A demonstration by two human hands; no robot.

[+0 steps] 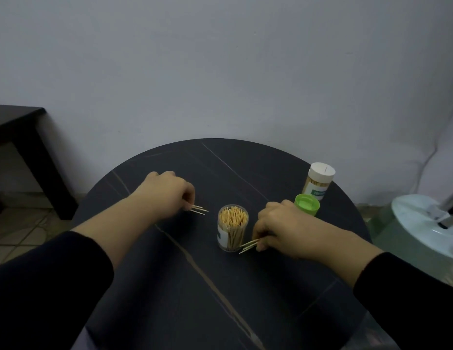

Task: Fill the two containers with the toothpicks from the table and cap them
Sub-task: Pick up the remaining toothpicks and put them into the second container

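Now your left hand (167, 193) and right hand (278, 223) are each pinching toothpicks (199, 209), tips facing the uncapped container (233, 227) at mid-frame, likely for loading.

grey wall (220, 59), dark side table (18, 120), tiled floor (23, 231)

The left hand (167, 193) pinches a few toothpicks (199, 209) low over the dark round counter (220, 286), tips pointing toward the right hand (278, 223); between the hands stands an open container (232, 227), packed with upright picks; the right hand grips a small bunch (248, 245), tips just beside that container's base; a green cap (307, 204) sits just beyond the right hand; past it stands a capped container (319, 180).
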